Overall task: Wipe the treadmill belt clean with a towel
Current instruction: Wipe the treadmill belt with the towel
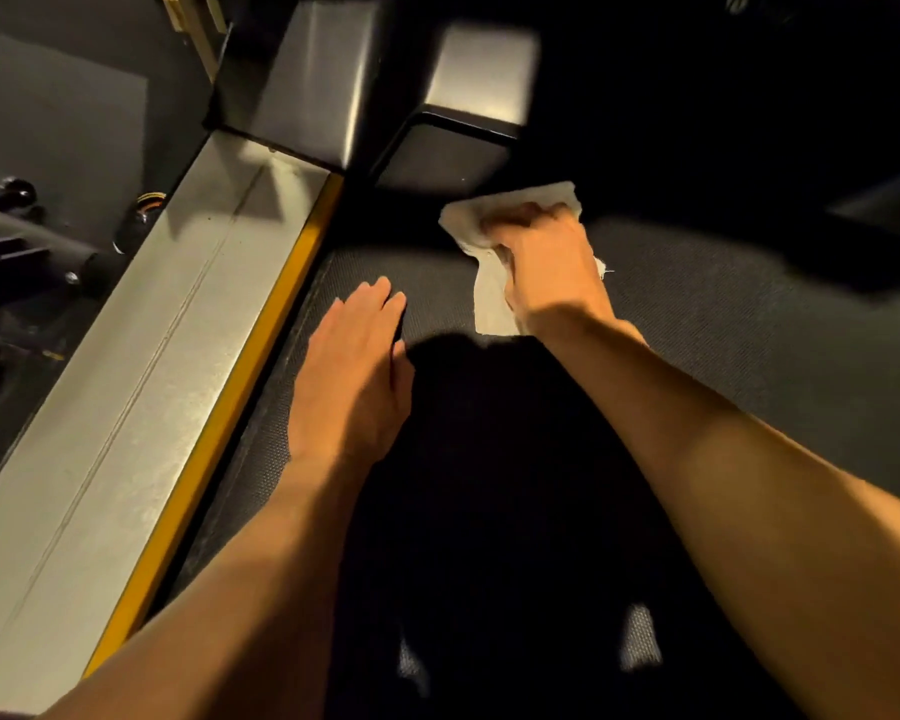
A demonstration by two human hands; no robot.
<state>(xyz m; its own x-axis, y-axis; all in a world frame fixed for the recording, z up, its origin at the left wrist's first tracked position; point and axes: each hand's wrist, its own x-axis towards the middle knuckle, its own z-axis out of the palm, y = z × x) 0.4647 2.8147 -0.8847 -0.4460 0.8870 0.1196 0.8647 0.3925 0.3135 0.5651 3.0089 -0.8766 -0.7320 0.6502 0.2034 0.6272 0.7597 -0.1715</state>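
Note:
The dark textured treadmill belt [723,314] fills the middle and right of the head view. A pale towel [489,298] lies bunched on the belt near its front end. My right hand [541,252] presses down on the towel with the fingers curled over its far part, close to the black motor cover [437,158]. My left hand [354,376] rests flat on the belt with straight fingers, to the left of the towel and apart from it. My own shadow darkens the near part of the belt.
A grey side rail [141,366] with a yellow strip [245,387] runs along the belt's left edge. A grey upright post base [302,80] stands at the rail's far end. Dark gym equipment [27,241] sits on the floor at the left.

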